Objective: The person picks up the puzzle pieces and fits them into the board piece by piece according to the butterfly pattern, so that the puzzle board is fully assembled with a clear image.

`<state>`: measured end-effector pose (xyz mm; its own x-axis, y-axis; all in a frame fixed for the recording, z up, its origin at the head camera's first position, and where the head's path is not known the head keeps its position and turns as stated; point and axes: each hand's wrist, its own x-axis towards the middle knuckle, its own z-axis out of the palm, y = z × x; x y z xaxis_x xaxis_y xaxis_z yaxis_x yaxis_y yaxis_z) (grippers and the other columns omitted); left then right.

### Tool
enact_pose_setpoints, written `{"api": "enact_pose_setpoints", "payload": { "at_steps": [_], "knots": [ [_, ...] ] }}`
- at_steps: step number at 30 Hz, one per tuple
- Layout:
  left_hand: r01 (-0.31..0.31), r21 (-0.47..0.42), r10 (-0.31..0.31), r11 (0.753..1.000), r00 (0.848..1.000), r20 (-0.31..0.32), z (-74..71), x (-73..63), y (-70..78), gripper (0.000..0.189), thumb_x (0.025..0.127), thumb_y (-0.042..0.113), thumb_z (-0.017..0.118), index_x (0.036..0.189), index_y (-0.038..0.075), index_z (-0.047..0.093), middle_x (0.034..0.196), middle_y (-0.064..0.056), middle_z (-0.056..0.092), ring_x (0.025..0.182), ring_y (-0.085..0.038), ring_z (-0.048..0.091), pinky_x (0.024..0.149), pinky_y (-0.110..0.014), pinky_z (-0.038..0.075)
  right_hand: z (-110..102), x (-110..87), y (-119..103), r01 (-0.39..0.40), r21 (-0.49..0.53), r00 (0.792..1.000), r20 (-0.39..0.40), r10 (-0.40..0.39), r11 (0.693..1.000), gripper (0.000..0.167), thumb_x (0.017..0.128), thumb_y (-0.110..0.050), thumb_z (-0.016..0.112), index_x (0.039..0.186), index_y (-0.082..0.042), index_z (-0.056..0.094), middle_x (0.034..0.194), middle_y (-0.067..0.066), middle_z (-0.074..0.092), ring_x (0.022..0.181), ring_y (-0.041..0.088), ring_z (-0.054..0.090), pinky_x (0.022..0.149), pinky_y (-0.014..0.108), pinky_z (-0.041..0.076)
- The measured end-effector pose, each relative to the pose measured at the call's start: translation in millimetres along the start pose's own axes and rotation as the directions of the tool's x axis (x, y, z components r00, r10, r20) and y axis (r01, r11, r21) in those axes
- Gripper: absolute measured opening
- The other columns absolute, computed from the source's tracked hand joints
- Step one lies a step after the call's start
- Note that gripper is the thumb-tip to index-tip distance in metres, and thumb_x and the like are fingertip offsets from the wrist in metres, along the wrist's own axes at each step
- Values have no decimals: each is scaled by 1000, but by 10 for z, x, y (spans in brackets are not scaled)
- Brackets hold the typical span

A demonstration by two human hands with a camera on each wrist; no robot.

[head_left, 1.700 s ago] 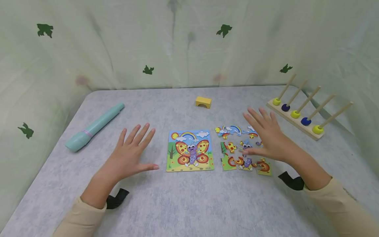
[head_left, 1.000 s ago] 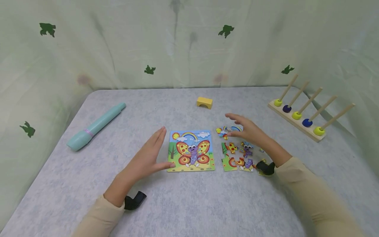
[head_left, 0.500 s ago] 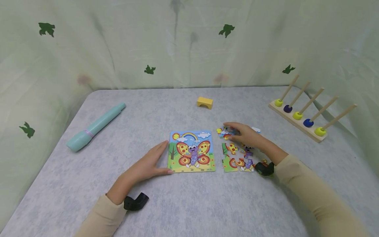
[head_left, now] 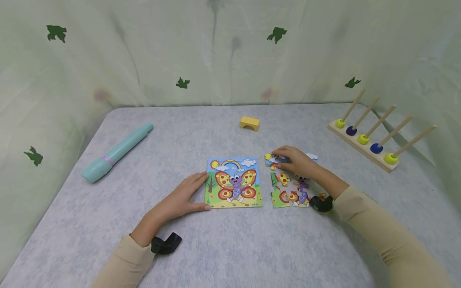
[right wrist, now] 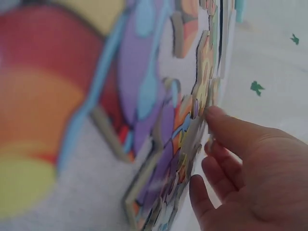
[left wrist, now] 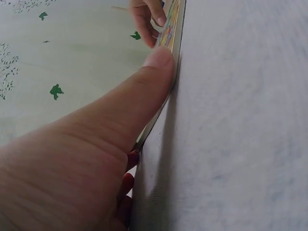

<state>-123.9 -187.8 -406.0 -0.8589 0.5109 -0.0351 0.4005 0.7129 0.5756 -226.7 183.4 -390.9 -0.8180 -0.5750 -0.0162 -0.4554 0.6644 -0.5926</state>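
A square butterfly puzzle board (head_left: 235, 182) lies flat in the middle of the table. My left hand (head_left: 183, 197) rests at its left side, fingers along the edge and thumb on the near left corner; the left wrist view shows the thumb (left wrist: 156, 62) on the board's rim. To the right, loose jigsaw pieces (head_left: 280, 198) are spread in rows. Over the far row, my right hand (head_left: 297, 161) pinches a rainbow puzzle piece (head_left: 280, 159) between thumb and fingers, next to the sun piece (head_left: 268, 157). The hand and wrist hide several other pieces.
A yellow arch block (head_left: 249, 123) stands behind the board. A folded teal umbrella (head_left: 119, 152) lies at the left. At the right is a wooden peg stand (head_left: 363, 148) with yellow and blue beads. A pale curtain (head_left: 230, 52) hangs behind the table.
Both hands were spread in the air. The left has come right and down to the board's edge; the right has moved left and down, its fingers closing at the rainbow piece.
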Motion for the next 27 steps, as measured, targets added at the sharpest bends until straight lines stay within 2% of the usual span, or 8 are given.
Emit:
{"api": "enact_pose_setpoints", "payload": {
  "at_steps": [6,11,16,21,27],
  "knots": [
    [-1,0,1,1000,1000,-6,3,1,-1,93,74,56,63,143,7,24,146,-11,20,133,-30,13,103,-48,17,-50,-39,-180,41,-45,997,-56,-44,998,46,87,-15,61,129,-4,48,125,17,43,116,31,39,92,46,36],
    [1,4,-1,1000,1000,-5,-1,-4,7,93,74,55,63,142,6,24,146,-11,21,132,-31,14,103,-49,17,-55,-82,-511,111,1,987,-117,-110,994,45,86,-19,61,128,-7,50,124,12,44,115,27,40,90,44,38],
    [13,8,-13,1000,1000,1,-4,-7,9,94,74,57,63,143,7,24,146,-10,20,133,-29,13,103,-48,17,78,-48,-822,193,11,971,-149,-189,981,42,86,-20,62,126,-11,52,120,8,47,112,22,42,89,40,40],
    [12,12,-12,1000,1000,2,-3,-4,-6,94,74,59,61,143,7,24,146,-10,20,133,-29,13,103,-48,18,314,69,-1023,189,35,978,-98,-185,981,42,86,-18,62,126,-9,52,121,10,46,112,23,41,89,39,39],
    [-17,16,17,1000,1000,-1,-7,4,-21,93,75,59,60,142,7,24,146,-9,20,132,-28,15,103,-48,18,599,247,-1063,120,3,993,10,-120,993,44,87,-23,61,127,-12,51,122,8,47,111,21,43,87,34,41]
  ]
}}
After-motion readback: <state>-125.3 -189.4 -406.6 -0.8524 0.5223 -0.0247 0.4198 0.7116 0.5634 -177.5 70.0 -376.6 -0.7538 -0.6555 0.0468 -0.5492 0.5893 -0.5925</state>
